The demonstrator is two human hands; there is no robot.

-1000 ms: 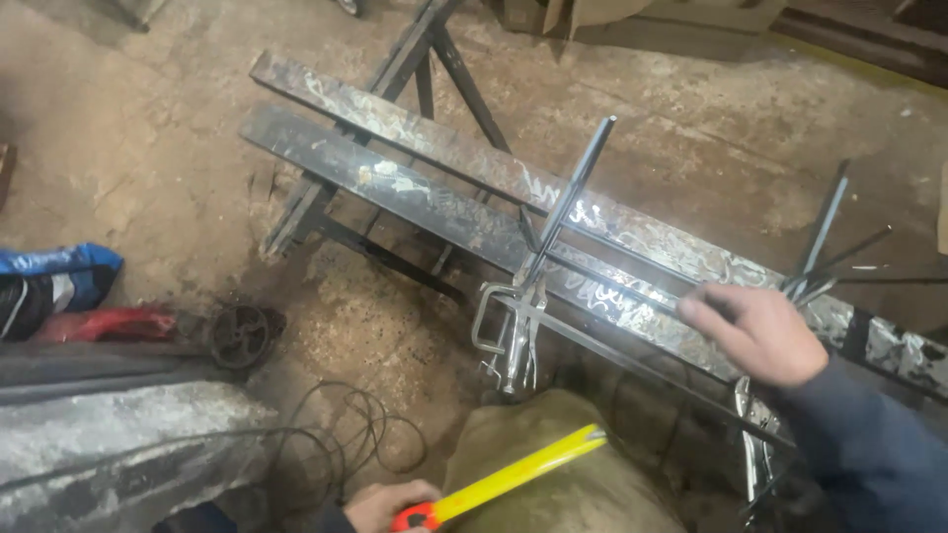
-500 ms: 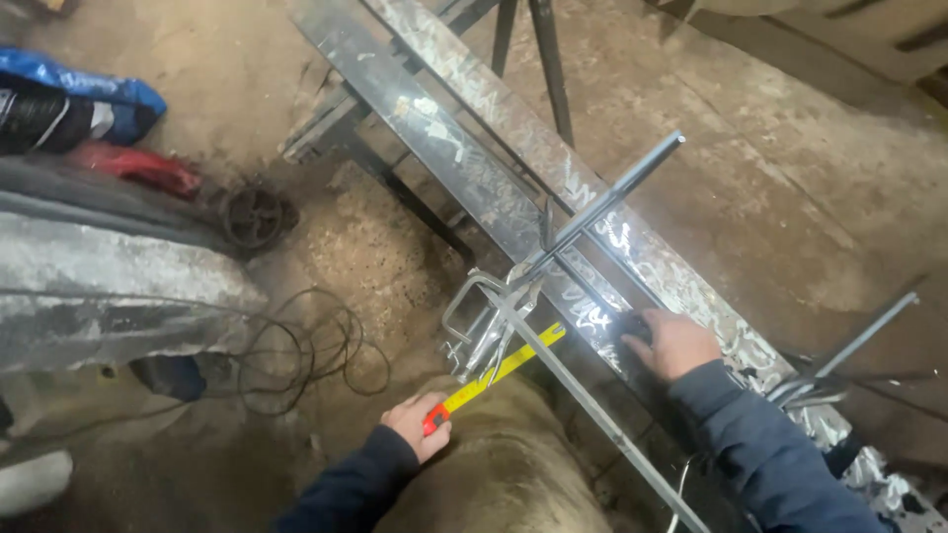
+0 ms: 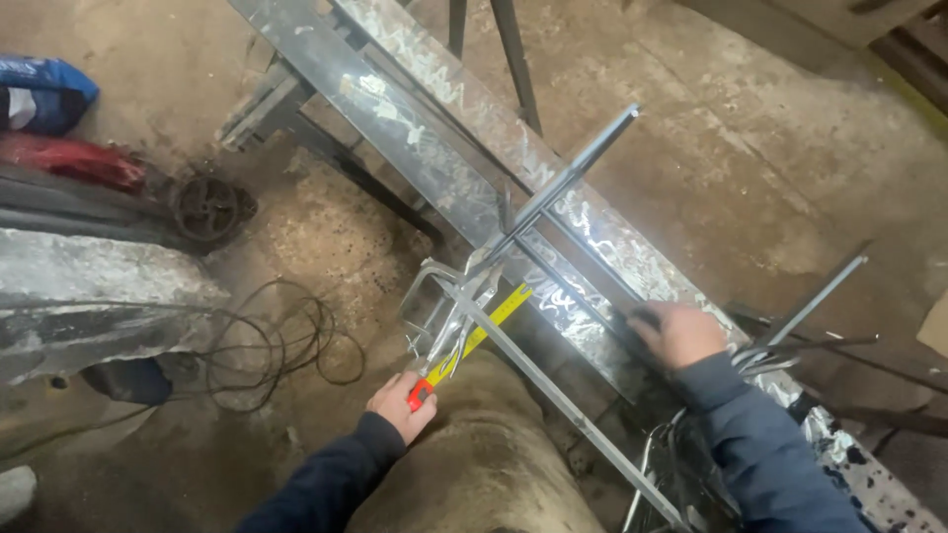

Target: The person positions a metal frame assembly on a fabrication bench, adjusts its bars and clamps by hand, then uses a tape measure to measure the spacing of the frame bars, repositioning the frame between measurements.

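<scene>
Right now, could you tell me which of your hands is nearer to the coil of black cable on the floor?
Left. The left hand holds the tape measure just right of the cable coil; the right hand rests farther right on the steel beam.

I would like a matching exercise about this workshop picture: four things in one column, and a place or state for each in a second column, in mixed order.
Things:
1. tape measure
2. right hand
3. cable
4. blue bag

Places or states:
A. lies coiled on the dirty floor
B. rests on the shiny metal beam
C. lies at the far left edge of the view
D. stretched out from the left hand toward the beam

Pairs: 1-D, 2-B, 3-A, 4-C
</scene>
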